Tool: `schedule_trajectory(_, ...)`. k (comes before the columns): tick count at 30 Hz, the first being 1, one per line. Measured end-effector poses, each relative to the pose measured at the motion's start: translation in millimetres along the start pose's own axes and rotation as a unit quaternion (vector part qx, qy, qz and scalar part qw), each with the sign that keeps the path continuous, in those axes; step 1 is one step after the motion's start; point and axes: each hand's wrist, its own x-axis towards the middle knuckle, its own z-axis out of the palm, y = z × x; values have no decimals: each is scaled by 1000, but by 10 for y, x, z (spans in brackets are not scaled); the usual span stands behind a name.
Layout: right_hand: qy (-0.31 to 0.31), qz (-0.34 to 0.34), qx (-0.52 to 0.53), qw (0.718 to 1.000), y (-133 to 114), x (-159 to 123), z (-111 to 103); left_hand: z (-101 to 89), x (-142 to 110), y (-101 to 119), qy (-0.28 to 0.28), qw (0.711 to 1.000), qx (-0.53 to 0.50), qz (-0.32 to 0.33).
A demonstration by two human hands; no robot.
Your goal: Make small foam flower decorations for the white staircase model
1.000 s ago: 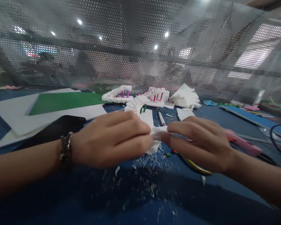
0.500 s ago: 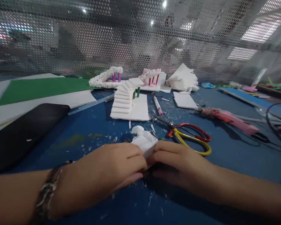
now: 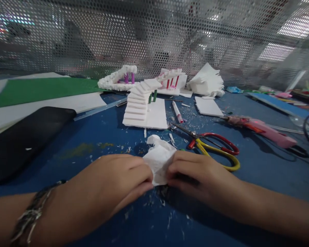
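A crumpled piece of white paper or tissue is held between my two hands, low over the blue table. My left hand pinches its left edge, fingers pressed together. At its right edge, the closed fingers of my right hand grip it. Scissors with one red and one yellow handle lie just beyond my right hand. Beyond the paper stands a small white staircase model on a white base, with green posts under its top.
Farther back are white models with purple posts and red posts, and stacked white sheets. A marker and a pink glue gun lie right. Leftward are a black slab and green sheet. Perforated metal closes the back.
My hands have drawn slightly apart, and more of the white paper shows between them, hanging lower toward me. The view has shifted a little.
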Motion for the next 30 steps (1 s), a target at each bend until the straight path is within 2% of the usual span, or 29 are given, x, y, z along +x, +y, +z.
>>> schedule_trajectory(4,-26,34,-31,999,-29,41,-46,-17,22,-11,-14,1000,-21,5)
schedule_trajectory(8,-80,68,-51,993,-72,111,-127,-61,57,-19,-38,998,-39,27)
schedule_trajectory(11,-94,74,-66,991,-81,131,-136,-73,63,-33,-32,998,-51,31)
schedule_trajectory(13,-68,57,-81,993,-76,122,-117,-67,54,-42,-31,998,-48,31)
schedule_trajectory(16,-34,-44,-117,992,-65,102,-97,-55,34,-51,-40,999,-25,24)
schedule_trajectory(19,-37,-130,-138,981,-54,105,-102,-65,19,-57,-44,999,-22,17)
schedule_trajectory(23,-53,-89,-67,992,-22,141,-88,-114,20,-58,-55,998,-25,13)
schedule_trajectory(26,-44,-64,-17,997,-4,155,-74,-162,36,-40,-63,998,12,13)
schedule_trajectory(30,-37,-56,-1,998,-1,151,-100,-214,26,-8,-80,994,69,35)
